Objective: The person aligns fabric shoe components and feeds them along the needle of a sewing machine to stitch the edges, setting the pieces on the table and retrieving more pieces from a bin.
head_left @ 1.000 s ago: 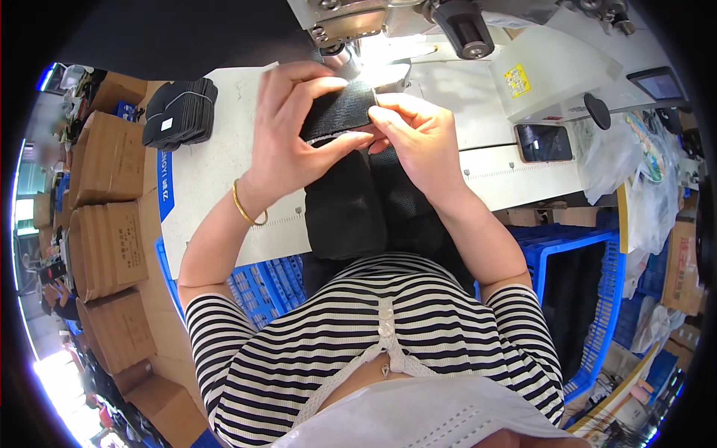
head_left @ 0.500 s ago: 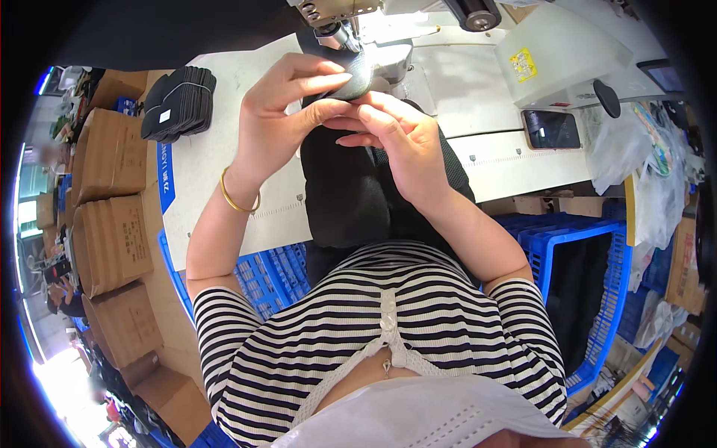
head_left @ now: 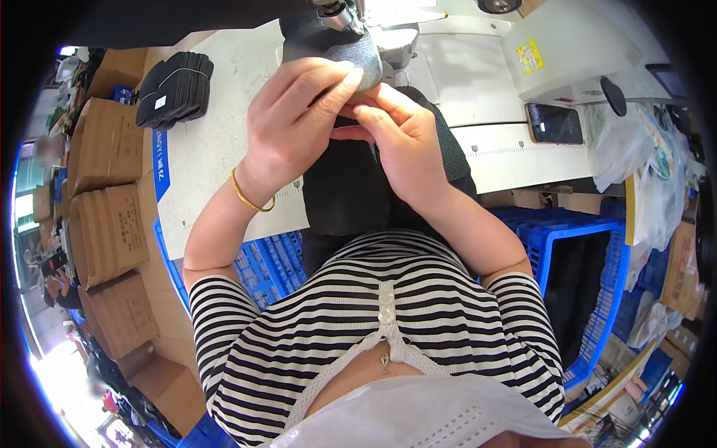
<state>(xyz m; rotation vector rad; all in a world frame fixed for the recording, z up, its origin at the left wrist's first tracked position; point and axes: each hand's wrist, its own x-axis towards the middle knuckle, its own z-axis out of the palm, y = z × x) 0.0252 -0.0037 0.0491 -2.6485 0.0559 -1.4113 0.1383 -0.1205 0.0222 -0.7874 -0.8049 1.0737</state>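
Under the metal presser foot point(head_left: 343, 18) of a sewing machine lies a dark fabric piece point(head_left: 361, 55) with a rounded edge. My left hand point(head_left: 299, 123) bends over its near edge, thumb and fingers closed on it. Close beside, my right hand point(head_left: 403, 142) pinches at the same edge, its thumb against the fingers. The fingertips of both hands almost meet, and what lies between them is partly hidden. Below my hands, larger black fabric pieces point(head_left: 347, 190) hang over the table's near edge toward my lap.
A tied stack of black fabric pieces point(head_left: 175, 89) lies left on the white table point(head_left: 224, 160). A phone point(head_left: 554, 123) rests at the right, near the machine body. Blue crates point(head_left: 620, 299) stand below the table; cardboard boxes point(head_left: 112, 231) line the left.
My left fingers have drawn in toward my right hand and closed more on the edge. More of the fabric shows beyond my fingers. The whole view has shifted slightly.
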